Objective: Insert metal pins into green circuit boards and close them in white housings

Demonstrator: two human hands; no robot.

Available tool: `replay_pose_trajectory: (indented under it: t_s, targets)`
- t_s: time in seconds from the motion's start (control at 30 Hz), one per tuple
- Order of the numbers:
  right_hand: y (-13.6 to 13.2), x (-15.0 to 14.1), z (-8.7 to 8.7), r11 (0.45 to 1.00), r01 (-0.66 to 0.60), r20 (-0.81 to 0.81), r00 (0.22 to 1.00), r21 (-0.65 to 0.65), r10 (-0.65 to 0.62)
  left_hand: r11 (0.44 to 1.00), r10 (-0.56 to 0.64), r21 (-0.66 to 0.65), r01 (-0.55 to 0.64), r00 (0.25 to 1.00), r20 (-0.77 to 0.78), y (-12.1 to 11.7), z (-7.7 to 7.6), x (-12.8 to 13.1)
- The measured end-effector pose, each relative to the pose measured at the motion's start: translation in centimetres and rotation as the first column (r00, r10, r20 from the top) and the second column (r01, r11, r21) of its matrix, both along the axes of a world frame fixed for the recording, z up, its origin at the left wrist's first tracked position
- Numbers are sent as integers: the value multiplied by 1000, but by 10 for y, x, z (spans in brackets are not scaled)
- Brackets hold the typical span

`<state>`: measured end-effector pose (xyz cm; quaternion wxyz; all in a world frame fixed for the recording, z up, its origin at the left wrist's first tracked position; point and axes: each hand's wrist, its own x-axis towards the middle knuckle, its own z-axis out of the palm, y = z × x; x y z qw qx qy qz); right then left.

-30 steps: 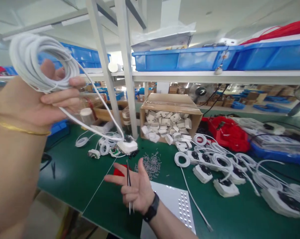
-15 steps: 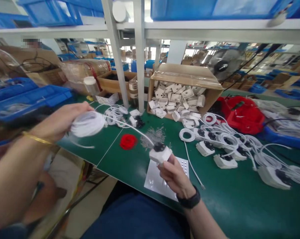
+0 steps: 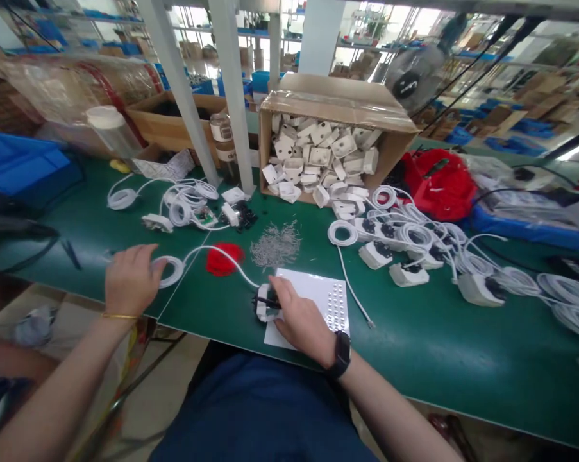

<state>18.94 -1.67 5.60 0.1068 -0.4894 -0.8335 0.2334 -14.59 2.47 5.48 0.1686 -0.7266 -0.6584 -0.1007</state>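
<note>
My left hand rests at the left side of a coil of white cable, its thumb over the coil and its fingers partly hiding it. From this coil the cable arches to a white plastic housing with a black part on it. My right hand grips this housing between thumb and fingers, at the left edge of a white sheet with rows of small shiny stickers. A red pile and a heap of small metal pins or screws lie just beyond.
Behind stands a cardboard box full of white housings. To the right are several cabled housings, a red bag and a blue tray. Shelf posts rise at the back. Another person's arm shows at the left.
My left hand has come down to the table with the coil. My right hand has lowered the housing to the sheet's left edge and turned it. The view has tilted downward.
</note>
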Motion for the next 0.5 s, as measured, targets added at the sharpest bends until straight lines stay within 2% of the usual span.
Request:
replay_pose_trajectory:
  t_s: [0.07,0.1,0.13,0.17,0.2,0.27,0.37,0.47,0.5]
  targets:
    - [1,-2,-1,999,-39,57,998,25,37,988,-154,46,150,981,119,-13,-5,29]
    - [1,-4,-1,998,-59,84,995,39,55,951,-305,15,309,928,216,-21,-10,47]
    - [1,-6,-1,996,-78,110,991,52,72,897,-403,-48,440,856,325,-28,-17,66]
    - [0,-8,-2,994,-93,136,987,61,84,854,-422,-117,508,805,417,-34,-25,85]
    - [0,-10,-3,993,-103,159,983,66,91,820,-421,-154,551,763,491,-39,-33,102]
    - [-1,-12,-6,992,-104,180,979,67,90,789,-394,-176,588,704,591,-45,-49,128]
    - [-1,-5,-12,997,-74,116,991,30,70,787,-369,-152,597,654,660,-46,-66,144]
    - [1,7,-16,996,-76,-143,987,-54,68,812,-293,-160,561,629,720,-48,-70,145]
    - [2,11,-17,996,-49,-252,967,-80,28,817,-259,-176,550,622,739,-49,-69,144]
